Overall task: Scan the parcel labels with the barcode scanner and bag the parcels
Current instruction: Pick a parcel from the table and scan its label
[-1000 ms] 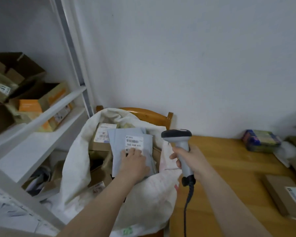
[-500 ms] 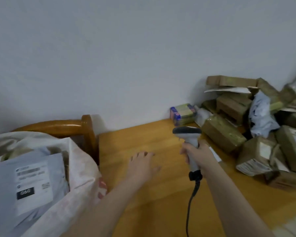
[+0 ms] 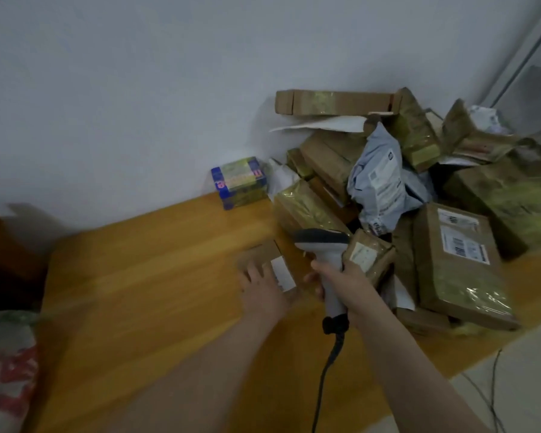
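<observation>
My right hand grips the handle of a grey-and-white barcode scanner, its head pointing away from me, its black cable hanging down. My left hand lies flat with spread fingers on a small flat brown parcel that bears a white label, on the wooden table. To the right is a heap of taped brown boxes and a grey mailer bag. A corner of the white sack with red print shows at the far left edge.
A small blue and green box stands by the wall behind the flat parcel. The dark wooden chair back is blurred at the left. Thin cables trail on the pale floor at the lower right. A white shelf post rises at the top right.
The view swung right from the sack to the parcel heap. My left hand left the grey mailer in the sack and came across the table onto the flat brown parcel. The scanner stayed in my right hand.
</observation>
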